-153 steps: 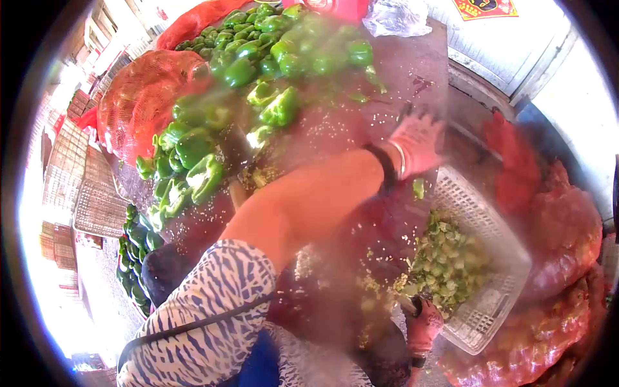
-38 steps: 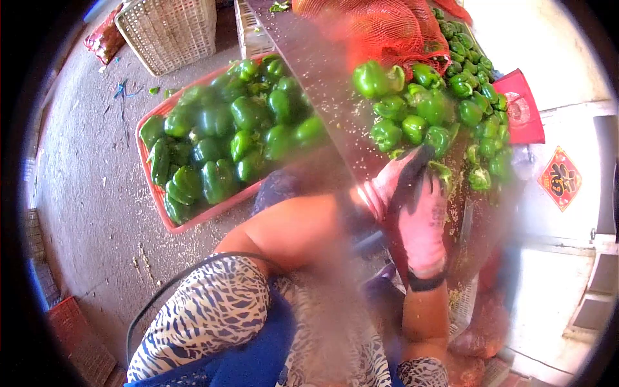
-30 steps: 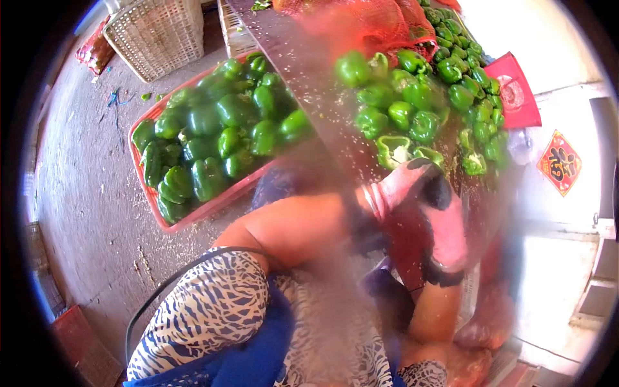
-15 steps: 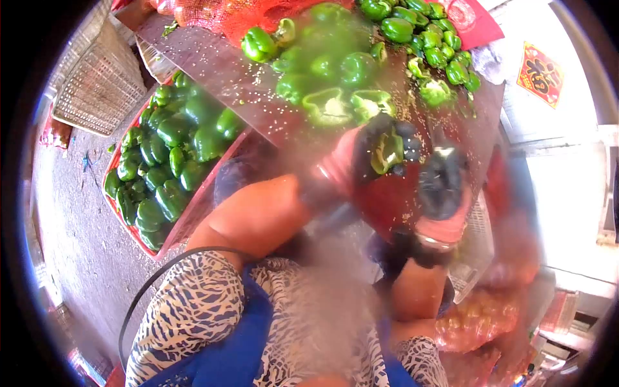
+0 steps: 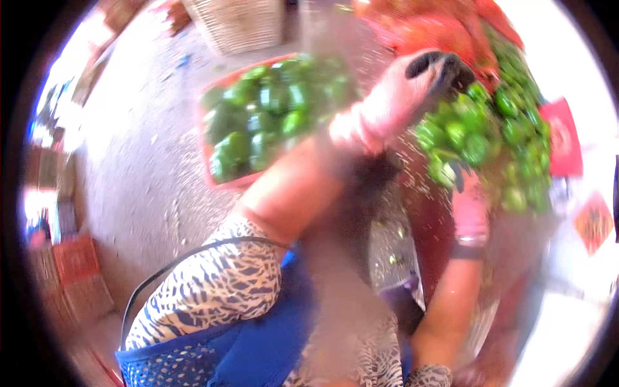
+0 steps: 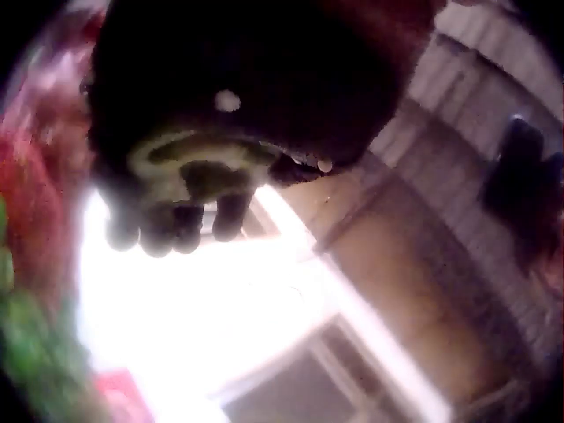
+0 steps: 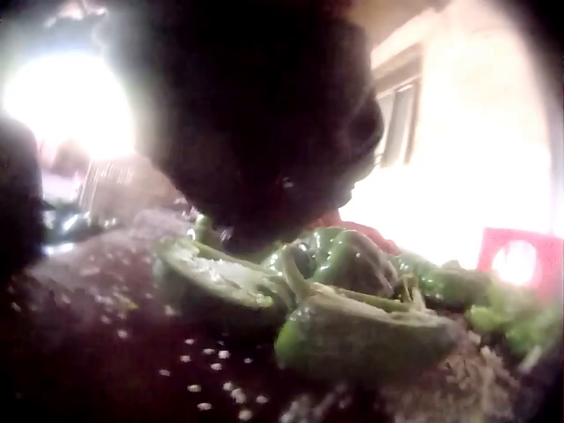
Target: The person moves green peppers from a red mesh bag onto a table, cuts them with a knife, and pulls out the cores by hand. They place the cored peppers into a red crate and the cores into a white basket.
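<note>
My gloved left hand [image 5: 403, 97] is raised over the near-left side of the green pepper pile [image 5: 474, 129]. In the left wrist view its dark fingers curl round a hollow cut pepper half [image 6: 203, 167]. My gloved right hand [image 5: 469, 206] reaches over the table beside a cut pepper half [image 5: 443, 173] at the pile's near edge. From the right wrist, the dark mass of that hand [image 7: 256, 123] hangs right above two cut halves, one at left [image 7: 216, 278] and one at right [image 7: 361, 339]. Its fingers are too dark and blurred to show any grip.
A red crate [image 5: 216, 177] full of whole green peppers stands on the floor left of the table [image 5: 429, 222]. Red net sacks [image 5: 425, 32] lie at the table's back. Pale seeds are scattered on the tabletop. A pale woven basket [image 5: 238, 26] stands behind the crate.
The head view has turned. My left hand has risen away from my body toward the net sacks with the pepper half, and my right hand has moved forward to the cut halves.
</note>
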`<state>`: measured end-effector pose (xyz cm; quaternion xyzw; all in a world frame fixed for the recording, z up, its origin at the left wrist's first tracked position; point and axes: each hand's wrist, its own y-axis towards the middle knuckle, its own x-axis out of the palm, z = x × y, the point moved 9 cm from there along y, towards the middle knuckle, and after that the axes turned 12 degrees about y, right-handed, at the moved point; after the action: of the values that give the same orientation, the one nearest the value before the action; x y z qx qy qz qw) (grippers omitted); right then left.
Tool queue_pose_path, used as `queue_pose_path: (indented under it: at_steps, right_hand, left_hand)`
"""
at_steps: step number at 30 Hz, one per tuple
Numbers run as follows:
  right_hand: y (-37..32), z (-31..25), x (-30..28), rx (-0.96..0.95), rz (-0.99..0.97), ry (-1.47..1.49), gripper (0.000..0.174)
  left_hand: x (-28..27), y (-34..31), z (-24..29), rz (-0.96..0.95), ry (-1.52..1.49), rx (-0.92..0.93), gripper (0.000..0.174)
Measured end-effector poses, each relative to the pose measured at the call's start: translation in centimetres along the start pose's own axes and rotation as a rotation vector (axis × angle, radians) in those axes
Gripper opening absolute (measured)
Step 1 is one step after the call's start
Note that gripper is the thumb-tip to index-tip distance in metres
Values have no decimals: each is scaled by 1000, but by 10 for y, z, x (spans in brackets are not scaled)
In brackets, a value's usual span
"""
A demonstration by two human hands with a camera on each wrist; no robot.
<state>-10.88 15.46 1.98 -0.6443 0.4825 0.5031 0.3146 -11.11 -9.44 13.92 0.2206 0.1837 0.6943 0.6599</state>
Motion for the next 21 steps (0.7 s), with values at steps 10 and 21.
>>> queue_pose_path:
  at_steps: [10,21]
  right_hand:
    - [32,-25,23,138,-418,-404,32]
    - [-46,-3,23,273,-218,-310,22]
  left_hand:
    - [-194,-165,-143,-281,1667,-421,50]
    - [-117,-67,-47,-54,1413,-62,49]
